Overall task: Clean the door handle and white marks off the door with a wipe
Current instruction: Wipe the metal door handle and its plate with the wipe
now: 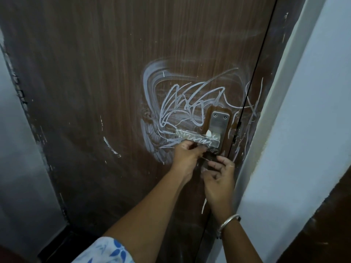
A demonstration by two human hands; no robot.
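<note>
White marks (pixel 182 103) are sprawling across the brown door (pixel 85 92), thickest left of and above the door handle (pixel 197 138), which is itself carrying chalky zigzags. Rubbing too lightly is likely to be spreading the powder wider, into haze like the pale arcs at the left, and leaning on the lever could be unlatching the door. Just beneath the handle, the left hand (pixel 187 154) is curling its fingers together, seemingly pinching something thin; whether it is truly gripping, I cannot tell. Beside it, the right hand (pixel 218 175) is closing round a small dark item (pixel 210 161), possibly the wipe.
</note>
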